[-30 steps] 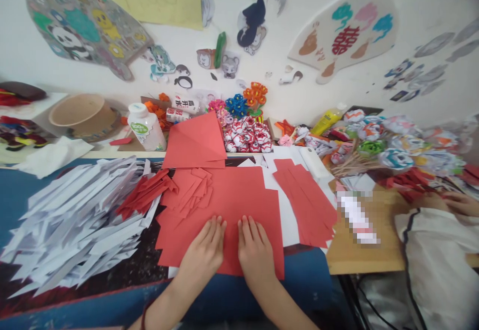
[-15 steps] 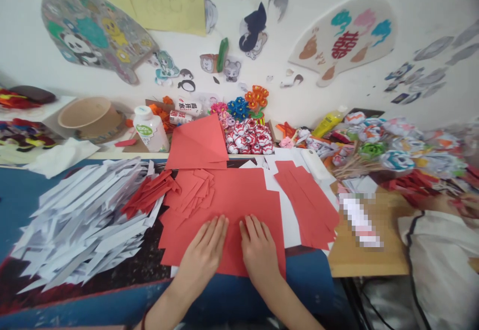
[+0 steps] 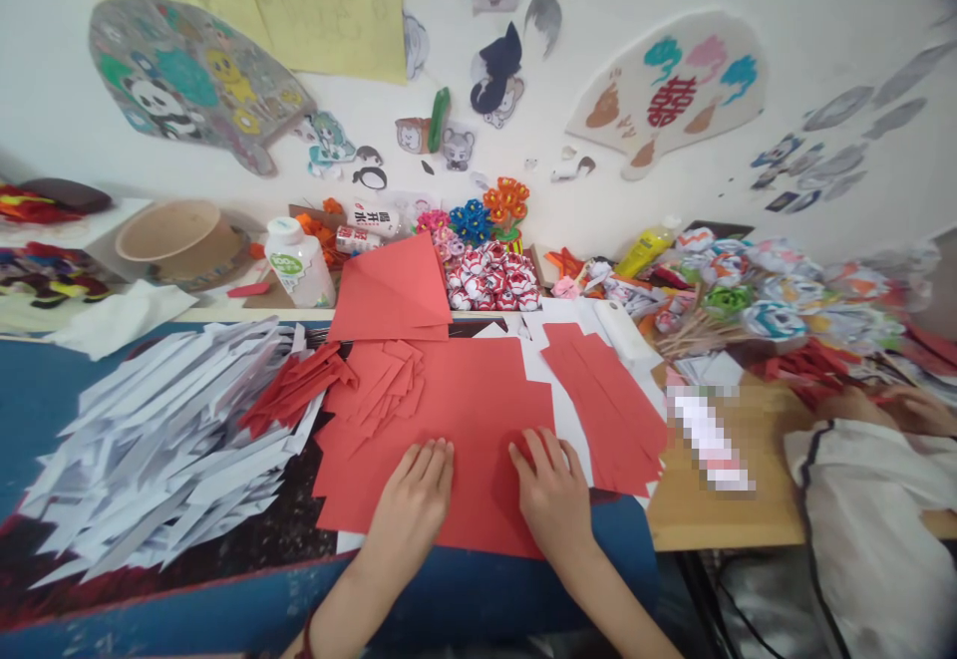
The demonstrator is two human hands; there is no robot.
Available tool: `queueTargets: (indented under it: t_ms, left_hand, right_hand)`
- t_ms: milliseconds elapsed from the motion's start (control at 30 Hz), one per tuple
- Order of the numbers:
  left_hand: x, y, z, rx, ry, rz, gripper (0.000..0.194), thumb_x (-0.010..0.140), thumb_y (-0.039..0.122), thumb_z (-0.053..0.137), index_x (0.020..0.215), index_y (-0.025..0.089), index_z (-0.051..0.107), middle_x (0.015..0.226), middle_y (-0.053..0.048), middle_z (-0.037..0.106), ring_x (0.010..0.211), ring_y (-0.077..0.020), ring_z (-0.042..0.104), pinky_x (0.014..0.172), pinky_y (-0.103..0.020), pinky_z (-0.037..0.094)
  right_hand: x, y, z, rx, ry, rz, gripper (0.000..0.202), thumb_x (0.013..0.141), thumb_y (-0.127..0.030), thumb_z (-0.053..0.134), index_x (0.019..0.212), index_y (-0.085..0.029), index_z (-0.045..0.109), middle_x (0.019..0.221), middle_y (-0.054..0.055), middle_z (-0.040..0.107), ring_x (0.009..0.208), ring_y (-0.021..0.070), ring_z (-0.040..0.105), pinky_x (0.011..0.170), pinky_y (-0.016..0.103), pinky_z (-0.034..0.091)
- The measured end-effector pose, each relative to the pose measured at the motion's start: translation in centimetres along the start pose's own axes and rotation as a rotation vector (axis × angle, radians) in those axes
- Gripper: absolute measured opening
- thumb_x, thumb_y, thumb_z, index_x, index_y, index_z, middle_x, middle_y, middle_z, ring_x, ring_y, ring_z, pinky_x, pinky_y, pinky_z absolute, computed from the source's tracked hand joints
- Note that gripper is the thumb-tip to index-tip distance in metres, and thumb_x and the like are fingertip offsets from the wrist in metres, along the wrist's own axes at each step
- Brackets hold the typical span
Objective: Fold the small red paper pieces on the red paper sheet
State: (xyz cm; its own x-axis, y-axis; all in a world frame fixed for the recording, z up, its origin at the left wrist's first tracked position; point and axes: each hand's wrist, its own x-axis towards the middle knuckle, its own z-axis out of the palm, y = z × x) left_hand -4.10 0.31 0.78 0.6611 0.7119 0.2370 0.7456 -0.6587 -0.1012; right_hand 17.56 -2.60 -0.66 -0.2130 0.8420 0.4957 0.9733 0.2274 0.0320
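Red paper sheets [image 3: 478, 390] lie spread at the centre of the table, overlapping one another. On their near part rests my left hand [image 3: 417, 494], palm down, its fingers stretched out and close together. My right hand [image 3: 553, 490] lies on the right part of the same red paper, fingers extended and slightly spread. Whether a thin red piece lies under the fingertips I cannot make out. Folded red strips [image 3: 389, 385] sit on the sheets beyond my left hand. More long red strips [image 3: 605, 405] lie to the right, over white paper.
A big pile of folded white paper strips [image 3: 171, 440] covers the left side, with small red strips [image 3: 299, 385] on it. Behind stand a white bottle [image 3: 299, 265] and paper flowers [image 3: 493, 275]. At the right, a co-worker's sleeve [image 3: 867, 519] borders a wooden board [image 3: 718, 519].
My right hand has slid to the right across the red paper, away from my left hand, its fingers spreading a little. My left hand stays nearly in place. The view has shifted slightly.
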Motion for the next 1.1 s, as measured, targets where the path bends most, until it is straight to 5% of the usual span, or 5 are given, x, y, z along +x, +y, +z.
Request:
queueTargets:
  t_ms: [367, 433, 567, 733, 1100]
  left_hand:
    - [4.6, -0.8, -0.6, -0.018, 0.062, 0.104, 0.022, 0.087, 0.003, 0.05, 0.1, 0.012, 0.064, 0.089, -0.007, 0.066, 0.082, -0.0208, 0.06, 0.078, -0.035, 0.043]
    - [5.2, -0.8, -0.9, -0.098, 0.094, -0.032, 0.022, 0.088, 0.003, 0.046, 0.096, 0.013, 0.065, 0.082, -0.006, 0.066, 0.08, -0.0206, 0.06, 0.078, -0.035, 0.043]
    - [7.1, -0.8, -1.3, -0.666, 0.18, -0.472, 0.024, 0.096, 0.024, 0.044, 0.091, 0.016, 0.066, 0.081, -0.005, 0.068, 0.075, -0.0174, 0.061, 0.071, -0.029, 0.043]
    - [9.2, -1.3, -0.7, -1.352, 0.077, -0.532, 0.033, 0.091, 0.041, 0.048, 0.081, 0.013, 0.064, 0.067, -0.001, 0.063, 0.058, -0.0122, 0.054, 0.057, -0.023, 0.041]
    - [9.0, -1.2, -1.8, -1.075, 0.03, -0.405, 0.022, 0.087, 0.035, 0.057, 0.099, 0.018, 0.066, 0.086, -0.003, 0.07, 0.076, -0.0161, 0.062, 0.069, -0.025, 0.044]
  right_hand:
    - [1.2, 2.7, -0.7, 0.647, -0.026, 0.379, 0.037, 0.091, -0.013, 0.041, 0.116, -0.022, 0.067, 0.114, 0.011, 0.063, 0.109, 0.0226, 0.058, 0.095, 0.044, 0.049]
    - [2.5, 3.3, -0.6, 0.81, -0.057, 0.471, 0.031, 0.092, -0.024, 0.047, 0.117, -0.022, 0.066, 0.113, 0.01, 0.065, 0.105, 0.0223, 0.061, 0.093, 0.042, 0.051]
    - [6.1, 3.8, -0.4, 1.241, -0.214, 0.538, 0.042, 0.093, -0.044, 0.052, 0.128, -0.022, 0.06, 0.115, 0.01, 0.068, 0.103, 0.0214, 0.065, 0.092, 0.038, 0.052]
    - [9.7, 3.2, 0.1, 1.519, -0.312, 0.465, 0.051, 0.085, -0.058, 0.059, 0.116, -0.018, 0.068, 0.113, 0.013, 0.07, 0.102, 0.0244, 0.066, 0.095, 0.041, 0.049]
    - [9.7, 2.3, 1.4, 1.5, -0.231, 0.496, 0.042, 0.075, -0.054, 0.07, 0.094, -0.016, 0.072, 0.094, 0.009, 0.073, 0.089, 0.024, 0.066, 0.086, 0.037, 0.051]
